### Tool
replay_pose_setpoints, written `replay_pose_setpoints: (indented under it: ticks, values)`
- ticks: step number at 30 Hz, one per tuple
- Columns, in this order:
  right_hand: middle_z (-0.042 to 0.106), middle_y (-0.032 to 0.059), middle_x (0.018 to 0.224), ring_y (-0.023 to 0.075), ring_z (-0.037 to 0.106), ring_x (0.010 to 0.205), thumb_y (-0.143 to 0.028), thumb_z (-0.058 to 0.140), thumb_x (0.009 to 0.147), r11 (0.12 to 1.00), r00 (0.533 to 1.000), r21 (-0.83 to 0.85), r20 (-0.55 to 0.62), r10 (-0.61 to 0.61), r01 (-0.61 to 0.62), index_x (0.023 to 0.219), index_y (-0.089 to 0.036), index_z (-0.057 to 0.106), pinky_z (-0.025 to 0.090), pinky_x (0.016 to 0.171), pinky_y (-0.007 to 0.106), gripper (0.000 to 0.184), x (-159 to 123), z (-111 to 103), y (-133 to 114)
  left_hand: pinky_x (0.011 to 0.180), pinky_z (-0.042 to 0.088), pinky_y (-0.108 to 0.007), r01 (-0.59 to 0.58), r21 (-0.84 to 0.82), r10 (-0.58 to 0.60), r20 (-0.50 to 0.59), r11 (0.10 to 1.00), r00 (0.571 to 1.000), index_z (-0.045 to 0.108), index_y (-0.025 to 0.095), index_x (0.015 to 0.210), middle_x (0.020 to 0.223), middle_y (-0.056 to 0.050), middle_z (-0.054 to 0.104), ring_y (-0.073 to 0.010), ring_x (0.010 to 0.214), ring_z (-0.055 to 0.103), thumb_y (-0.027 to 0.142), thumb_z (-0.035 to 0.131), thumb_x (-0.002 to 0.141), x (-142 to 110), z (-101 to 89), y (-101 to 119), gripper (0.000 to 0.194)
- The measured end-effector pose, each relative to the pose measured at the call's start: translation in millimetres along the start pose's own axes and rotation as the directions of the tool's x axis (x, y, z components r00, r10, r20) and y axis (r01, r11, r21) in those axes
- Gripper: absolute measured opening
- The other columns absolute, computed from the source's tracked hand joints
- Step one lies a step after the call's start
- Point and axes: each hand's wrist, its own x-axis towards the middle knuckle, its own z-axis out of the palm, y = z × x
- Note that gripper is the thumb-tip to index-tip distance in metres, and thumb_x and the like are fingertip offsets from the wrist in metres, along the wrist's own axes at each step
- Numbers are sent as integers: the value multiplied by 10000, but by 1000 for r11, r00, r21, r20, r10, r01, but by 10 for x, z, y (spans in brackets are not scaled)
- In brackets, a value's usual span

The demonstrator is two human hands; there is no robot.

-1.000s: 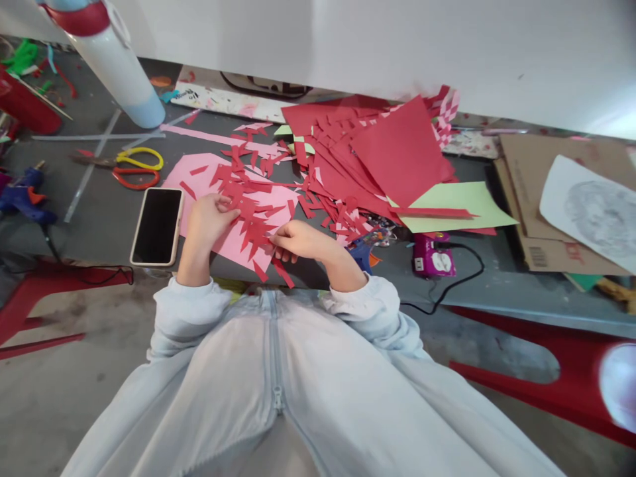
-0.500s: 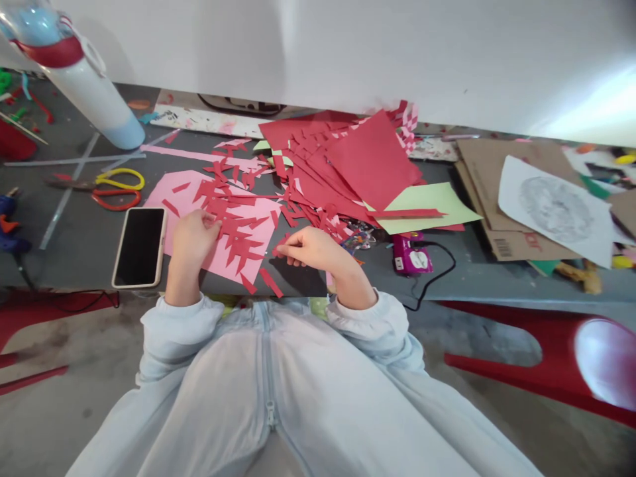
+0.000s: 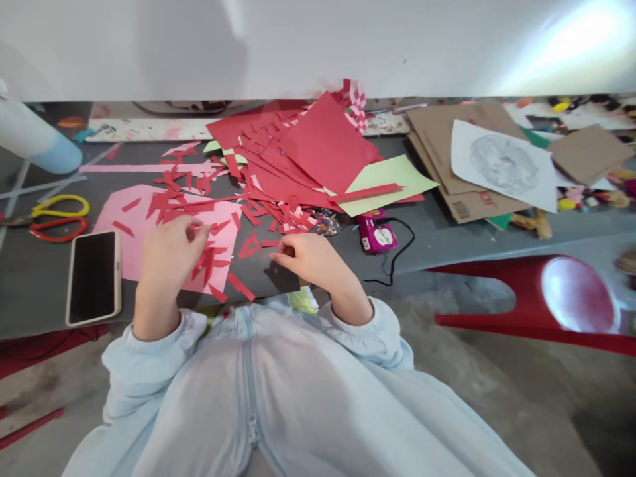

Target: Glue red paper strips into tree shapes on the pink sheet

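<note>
My left hand (image 3: 171,255) is over a pink paper sheet (image 3: 124,238) strewn with red paper scraps (image 3: 203,265). Its thumb and forefinger are brought together above the scraps, and whatever they may pinch is hidden. To the right of the sheet, my right hand (image 3: 315,262) hovers low over the dark table with its fingers curled and the tips close together. A short red paper strip (image 3: 269,243) lies at those fingertips; I cannot tell if it is held. Just left of it rests a bent red scrap (image 3: 250,246) on the table.
Red sheets (image 3: 328,146) and cut strips are heaped at the back, beside a light green sheet (image 3: 392,185). A phone (image 3: 94,278), scissors (image 3: 59,218) and a bottle (image 3: 40,136) stand left. Rightward are a purple box (image 3: 377,233) with a black cord and cardboard (image 3: 437,152) under a printed drawing (image 3: 504,162).
The view has swung right, so the table's things sit further left. Against the table, both hands have shifted right; the right fingers have drawn away from the bent red scrap.
</note>
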Motion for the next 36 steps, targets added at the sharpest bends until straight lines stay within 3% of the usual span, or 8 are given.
replay_pose_setpoints:
  ticks: [2, 6, 11, 18, 24, 27, 32, 36]
  values:
    - [719, 24, 769, 168, 624, 733, -337, 639, 923, 999, 998, 52, -67, 20, -17, 825, -200, 672, 344, 651, 270, 171, -73, -97, 106, 713, 475, -362, -54, -3, 54, 22, 999, 998, 733, 245, 982, 891, -76, 774, -294, 872, 707, 463, 557, 883, 22, 37, 82, 297]
    - [692, 18, 699, 167, 586, 648, -384, 602, 930, 993, 974, 63, -200, 111, -100, 781, -207, 674, 335, 623, 284, 241, -195, -343, 360, 650, 435, -348, -74, 45, 70, 93, 996, 993, 732, 262, 1024, 872, -63, 779, -296, 853, 707, 496, 537, 891, 55, 85, 248, 332]
    - [697, 25, 682, 175, 567, 620, -379, 589, 930, 985, 947, -31, -281, 154, -169, 778, -210, 692, 322, 615, 302, 249, -209, -669, 519, 654, 417, -340, -103, 88, 87, 173, 991, 981, 720, 256, 1013, 930, -59, 783, -291, 880, 706, 444, 509, 916, 65, 100, 462, 298]
    - [757, 109, 829, 235, 647, 762, -316, 584, 937, 921, 975, -363, -210, 65, -139, 874, -177, 768, 337, 653, 334, 240, 278, -968, 555, 619, 352, -319, -193, 136, 156, 244, 972, 957, 639, 238, 858, 863, -45, 753, -260, 833, 686, 441, 466, 938, 64, 102, 628, 278]
    - [745, 112, 1224, 276, 679, 1073, -233, 499, 949, 829, 996, -555, 13, 93, -70, 1212, -220, 744, 450, 787, 331, 360, 897, -1043, 634, 651, 361, -308, -205, 134, 156, 307, 970, 939, 609, 225, 886, 830, -44, 737, -251, 833, 682, 469, 404, 961, 50, 58, 656, 327]
    - [714, 124, 1287, 277, 666, 1125, -228, 478, 962, 792, 984, -610, 113, 136, -39, 1308, -247, 699, 480, 865, 343, 411, 1067, -1004, 608, 656, 362, -307, -200, 125, 154, 303, 972, 940, 607, 232, 893, 812, -32, 730, -249, 842, 682, 477, 402, 958, 40, 48, 632, 326]
    - [601, 217, 1386, 328, 613, 1197, -237, 477, 965, 747, 985, -662, 79, 155, -64, 1338, -163, 672, 503, 912, 391, 427, 1202, -917, 600, 673, 380, -306, -173, 107, 135, 296, 979, 946, 631, 238, 972, 845, -20, 745, -241, 845, 687, 450, 409, 955, 25, 23, 610, 308]
    - [565, 250, 1389, 358, 565, 1239, -176, 448, 958, 722, 990, -687, 30, 139, -81, 1336, -77, 640, 484, 969, 429, 436, 1237, -968, 680, 680, 391, -307, -174, 106, 134, 306, 979, 943, 633, 228, 953, 893, -29, 754, -239, 859, 690, 448, 405, 958, 19, 12, 597, 316]
